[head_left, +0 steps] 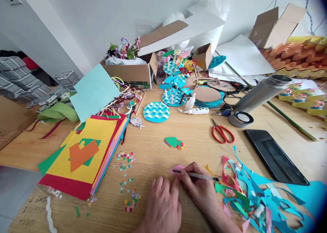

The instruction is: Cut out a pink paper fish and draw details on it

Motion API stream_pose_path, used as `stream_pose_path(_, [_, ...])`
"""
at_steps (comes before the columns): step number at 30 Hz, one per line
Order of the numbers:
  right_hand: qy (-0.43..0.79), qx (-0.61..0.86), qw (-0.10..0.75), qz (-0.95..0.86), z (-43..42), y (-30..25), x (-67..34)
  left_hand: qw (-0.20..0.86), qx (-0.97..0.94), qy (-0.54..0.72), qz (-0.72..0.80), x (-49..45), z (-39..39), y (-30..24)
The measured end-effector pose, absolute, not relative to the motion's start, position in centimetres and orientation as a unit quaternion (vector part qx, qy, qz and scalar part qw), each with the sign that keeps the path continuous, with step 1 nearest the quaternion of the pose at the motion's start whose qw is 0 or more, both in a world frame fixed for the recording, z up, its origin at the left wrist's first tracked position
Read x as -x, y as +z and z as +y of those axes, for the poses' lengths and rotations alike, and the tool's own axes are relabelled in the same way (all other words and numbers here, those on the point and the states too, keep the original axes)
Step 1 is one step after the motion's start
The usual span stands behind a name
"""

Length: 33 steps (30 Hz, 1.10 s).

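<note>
My right hand [200, 183] grips a slim pen [201, 175], its dark tip touching a small pink paper cutout [177, 169] on the table. The fingers partly cover the cutout's right end. My left hand [163, 200] lies palm down beside it, with the forefinger reaching to the cutout's lower edge and the other fingers resting on the wood; its thumb is hidden. Beyond the hands lies a small stack of fish-shaped paper cutouts [173, 142], green on top. Red-handled scissors [222, 132] rest farther right with their blades slightly apart.
Paper scraps [265, 205] are heaped right of my hands, near a black phone [276, 154]. Coloured sheets [102, 130] are piled left, beside small paper confetti [131, 199]. A wavy blue disc [156, 112], glue bottles [199, 111] and a steel flask [260, 95] stand farther back.
</note>
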State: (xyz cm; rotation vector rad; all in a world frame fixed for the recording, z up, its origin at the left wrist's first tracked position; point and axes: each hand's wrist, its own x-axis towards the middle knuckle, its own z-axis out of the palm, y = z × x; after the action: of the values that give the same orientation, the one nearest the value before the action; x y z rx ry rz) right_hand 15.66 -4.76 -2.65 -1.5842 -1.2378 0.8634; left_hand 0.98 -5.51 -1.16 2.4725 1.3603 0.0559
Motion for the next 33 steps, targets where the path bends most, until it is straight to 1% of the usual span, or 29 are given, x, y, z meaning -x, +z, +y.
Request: stream_pose_path(33, [0.357, 0.638, 0.462, -0.502, -4.83, -2.72, -15.72, 0.155, -0.867, 0.013, 0.474, -0.97, -5.51, -1.02])
